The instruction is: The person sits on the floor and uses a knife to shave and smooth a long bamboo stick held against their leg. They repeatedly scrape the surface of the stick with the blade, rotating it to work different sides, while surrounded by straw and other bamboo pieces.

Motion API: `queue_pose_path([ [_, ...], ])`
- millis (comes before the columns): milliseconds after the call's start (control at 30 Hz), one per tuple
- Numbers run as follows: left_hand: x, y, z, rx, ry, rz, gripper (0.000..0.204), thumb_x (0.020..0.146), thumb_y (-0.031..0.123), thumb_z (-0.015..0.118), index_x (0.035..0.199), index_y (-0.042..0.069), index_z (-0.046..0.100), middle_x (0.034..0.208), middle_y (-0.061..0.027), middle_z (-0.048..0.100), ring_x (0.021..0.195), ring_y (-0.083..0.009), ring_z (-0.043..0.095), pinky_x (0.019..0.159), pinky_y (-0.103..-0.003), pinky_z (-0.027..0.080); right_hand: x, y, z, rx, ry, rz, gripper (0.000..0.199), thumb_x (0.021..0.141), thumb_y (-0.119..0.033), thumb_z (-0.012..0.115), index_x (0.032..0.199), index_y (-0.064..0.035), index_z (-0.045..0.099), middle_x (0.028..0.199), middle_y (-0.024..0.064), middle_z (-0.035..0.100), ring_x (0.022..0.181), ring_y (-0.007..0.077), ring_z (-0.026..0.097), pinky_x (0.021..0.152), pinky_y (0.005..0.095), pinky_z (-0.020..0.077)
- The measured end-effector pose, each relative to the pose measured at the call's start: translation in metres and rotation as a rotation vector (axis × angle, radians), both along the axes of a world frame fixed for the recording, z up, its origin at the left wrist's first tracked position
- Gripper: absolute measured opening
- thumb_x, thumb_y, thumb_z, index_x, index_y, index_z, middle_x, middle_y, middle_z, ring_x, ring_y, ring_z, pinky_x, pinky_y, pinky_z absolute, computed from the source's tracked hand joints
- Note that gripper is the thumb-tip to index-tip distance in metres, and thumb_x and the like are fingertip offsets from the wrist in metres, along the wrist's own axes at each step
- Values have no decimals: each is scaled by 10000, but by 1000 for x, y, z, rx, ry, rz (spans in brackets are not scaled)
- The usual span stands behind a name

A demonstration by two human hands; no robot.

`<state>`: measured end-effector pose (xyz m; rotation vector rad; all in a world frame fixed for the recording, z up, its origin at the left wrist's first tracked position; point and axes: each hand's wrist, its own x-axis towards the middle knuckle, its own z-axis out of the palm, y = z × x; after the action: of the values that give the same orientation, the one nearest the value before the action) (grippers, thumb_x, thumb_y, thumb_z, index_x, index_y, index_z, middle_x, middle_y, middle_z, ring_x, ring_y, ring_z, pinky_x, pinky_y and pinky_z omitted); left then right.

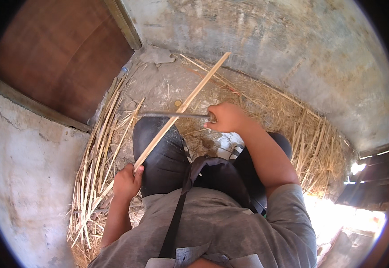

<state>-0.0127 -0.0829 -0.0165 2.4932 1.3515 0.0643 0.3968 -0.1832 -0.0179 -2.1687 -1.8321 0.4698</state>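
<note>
- While the left hand holds it low down at 8 o'clock, the long, flat, pale stick slants up to its top end at 1 o'clock, counted from the middle of the view.
- The left hand is closed around the stick, with the thumb on the near side. I cannot tell if the stick goes on past the hand.
- The right hand, at 2 o'clock, is curled tight on the handle of a knife.
- The long, thin, dark blade crosses the stick and points to between 9 and 10 o'clock.
- Under the stick is the left leg, in dark pants and bent at the knee.
- At 11 o'clock, just beside the stick, a small round yellow thing is on the dirt floor.
- At 6 o'clock there is a gray shirt with a black strap across it.
- A heap of long sticks lies past the left hand, between 8 and 9 o'clock.
- Dry straw is piled at 3 o'clock.
- A brown door is at 10 o'clock, and a stained wall stands at 1 o'clock.
</note>
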Motion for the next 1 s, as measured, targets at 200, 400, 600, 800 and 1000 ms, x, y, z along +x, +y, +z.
queue_pose_path([
  [200,0,0,-5,49,-13,-7,506,991,505,625,860,21,555,735,-249,659,709,-484,662,626,-566,496,20,8,-37,49,29,-118,393,851,-406,732,973,-34,699,929,215,727,907,427,700,800,518,552],
  [400,-2,4,-13,71,-33,-24,518,983,518,632,854,22,556,733,-245,657,705,-473,664,621,-558,499,26,3,-34,134,74,-185,339,844,-340,720,975,-28,701,929,226,723,923,435,697,826,514,553],
  [600,-7,8,-5,57,-19,-65,520,987,521,625,857,22,560,742,-243,664,710,-477,664,628,-558,503,3,9,-20,-27,15,-82,337,846,-324,718,1013,-31,707,1023,224,728,996,439,692,866,524,550],
  [800,-2,7,-7,96,-19,-54,512,989,511,628,869,17,567,720,-242,658,684,-475,658,619,-552,499,54,4,-54,128,116,-342,361,850,-307,720,1087,-35,701,1049,232,728,1012,442,690,894,521,551],
  [1000,-4,6,9,22,-11,-56,533,988,526,622,848,14,577,690,-240,647,682,-476,656,618,-550,496,-12,3,3,-121,-21,-19,465,835,-309,739,1193,-15,696,1073,257,722,1020,446,688,907,510,552],
])
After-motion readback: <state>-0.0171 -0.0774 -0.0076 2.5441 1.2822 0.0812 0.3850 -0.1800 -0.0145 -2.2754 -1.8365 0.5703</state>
